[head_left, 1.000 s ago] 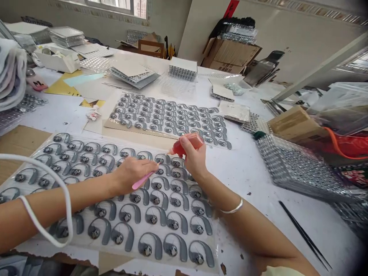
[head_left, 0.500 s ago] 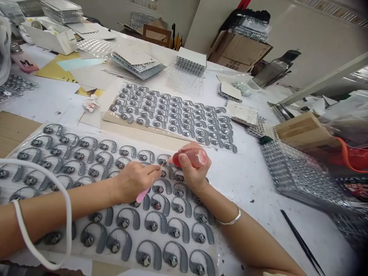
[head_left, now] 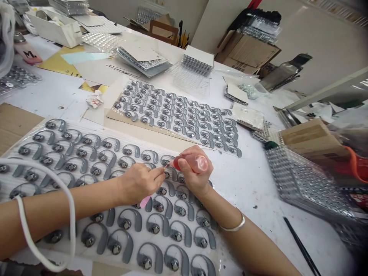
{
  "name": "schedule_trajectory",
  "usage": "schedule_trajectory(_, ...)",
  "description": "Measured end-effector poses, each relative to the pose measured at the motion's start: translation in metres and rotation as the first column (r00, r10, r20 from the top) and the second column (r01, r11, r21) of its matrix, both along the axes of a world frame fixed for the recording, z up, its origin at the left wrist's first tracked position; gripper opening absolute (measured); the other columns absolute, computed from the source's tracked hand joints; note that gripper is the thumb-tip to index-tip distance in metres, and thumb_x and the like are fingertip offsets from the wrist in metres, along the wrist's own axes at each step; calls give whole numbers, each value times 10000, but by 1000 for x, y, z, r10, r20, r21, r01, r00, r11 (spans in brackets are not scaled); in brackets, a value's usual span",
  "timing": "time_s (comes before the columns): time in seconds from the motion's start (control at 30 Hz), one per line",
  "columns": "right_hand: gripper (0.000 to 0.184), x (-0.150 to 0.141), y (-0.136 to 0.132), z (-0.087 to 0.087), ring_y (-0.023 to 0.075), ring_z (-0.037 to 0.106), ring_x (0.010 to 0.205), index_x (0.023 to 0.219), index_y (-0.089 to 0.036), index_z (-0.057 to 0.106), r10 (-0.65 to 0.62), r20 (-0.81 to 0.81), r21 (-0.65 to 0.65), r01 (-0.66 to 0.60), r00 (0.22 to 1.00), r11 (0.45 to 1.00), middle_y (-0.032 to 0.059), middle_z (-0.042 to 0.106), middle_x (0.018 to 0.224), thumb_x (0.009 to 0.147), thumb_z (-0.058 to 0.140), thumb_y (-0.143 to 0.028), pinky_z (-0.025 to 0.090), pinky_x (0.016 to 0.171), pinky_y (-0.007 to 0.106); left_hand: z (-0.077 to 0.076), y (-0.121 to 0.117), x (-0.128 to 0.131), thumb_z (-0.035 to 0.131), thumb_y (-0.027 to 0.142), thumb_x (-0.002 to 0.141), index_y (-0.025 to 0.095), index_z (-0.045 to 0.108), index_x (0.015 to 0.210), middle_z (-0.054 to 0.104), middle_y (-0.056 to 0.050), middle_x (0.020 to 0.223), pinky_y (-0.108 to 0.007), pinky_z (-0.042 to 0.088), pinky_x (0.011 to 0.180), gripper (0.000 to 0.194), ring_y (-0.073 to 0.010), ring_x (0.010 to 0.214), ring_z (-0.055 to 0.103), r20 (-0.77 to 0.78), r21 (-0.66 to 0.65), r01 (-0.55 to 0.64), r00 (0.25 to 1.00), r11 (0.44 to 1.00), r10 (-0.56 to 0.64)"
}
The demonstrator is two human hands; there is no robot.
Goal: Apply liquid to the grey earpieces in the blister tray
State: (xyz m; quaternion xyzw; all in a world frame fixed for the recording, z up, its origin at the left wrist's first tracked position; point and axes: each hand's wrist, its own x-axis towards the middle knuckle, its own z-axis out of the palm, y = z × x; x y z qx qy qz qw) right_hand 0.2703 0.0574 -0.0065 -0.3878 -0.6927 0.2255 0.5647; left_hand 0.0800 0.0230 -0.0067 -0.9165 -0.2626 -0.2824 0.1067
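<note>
My right hand (head_left: 197,181) is wrapped round a small red squeeze bottle (head_left: 199,163), tilted so its nozzle points left toward my other hand's fingertips. Between the pinched fingers of my left hand (head_left: 141,180) is a thin tool with a pink handle (head_left: 145,201); its tip, close to the bottle's nozzle, is too small to make out. Both hands are above a sheet (head_left: 184,258) bearing rows of grey ear-hook pieces (head_left: 155,229), each with a round metallic part and fine wires. My forearms hide some pieces.
A second sheet of similar ear-hook pieces (head_left: 179,115) lies farther back. Black tweezers (head_left: 300,245) rest at the right, near stacked clear trays (head_left: 304,184). A white cable loop (head_left: 71,214) crosses the left foreground. A bottle marked M (head_left: 28,51) stands at the far left.
The whole view has shifted slightly, so things appear a little farther right. Both hands keep their grips, bottle nozzle and tool tip still close together.
</note>
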Motion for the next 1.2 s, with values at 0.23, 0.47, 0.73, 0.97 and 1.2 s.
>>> schedule_trajectory(0.23, 134, 1, -1, -3, 144, 574, 599, 845, -204, 601, 14, -5, 36, -14, 1000, 999, 13, 588, 717, 757, 679, -268, 481, 579, 328, -1, 0, 0, 411, 93, 886, 97, 602, 863, 709, -105, 870, -256, 457, 402, 192, -138, 490, 610, 9, -4, 1, 1000, 1000, -1)
schedule_trajectory(0.47, 123, 1, -1, -2, 142, 569, 597, 821, -207, 608, 4, 12, 34, -5, 1000, 999, 10, 580, 708, 757, 678, -285, 481, 572, 322, -3, -1, 0, 427, 99, 885, 95, 602, 859, 709, -109, 877, -229, 450, 418, 177, -129, 503, 613, 14, -8, -2, 1000, 1000, 2)
schedule_trajectory(0.73, 121, 0, 0, -2, 153, 582, 610, 823, -207, 588, -43, 31, 68, 41, 999, 997, 20, 599, 708, 774, 656, -295, 496, 588, 334, -3, 0, 0, 398, 101, 887, 110, 603, 874, 709, -109, 905, -224, 455, 415, 205, -116, 507, 613, 22, -25, -15, 1000, 1000, 15)
schedule_trajectory(0.97, 80, -1, 0, 0, 149, 574, 622, 786, -208, 589, -45, 27, 116, 41, 999, 992, 15, 601, 688, 778, 650, -260, 488, 586, 321, -1, 0, -1, 404, 93, 877, 110, 602, 858, 717, -89, 919, -254, 433, 379, 199, -122, 472, 599, 35, -28, -5, 999, 1000, 6)
schedule_trajectory(1.2, 86, 2, 1, -3, 155, 581, 616, 796, -208, 594, -49, 22, 113, 46, 999, 993, 18, 603, 709, 770, 657, -261, 490, 593, 333, -3, -1, -1, 390, 94, 893, 111, 609, 866, 712, -109, 921, -212, 448, 417, 222, -108, 517, 614, 23, -19, -16, 1000, 1000, 16)
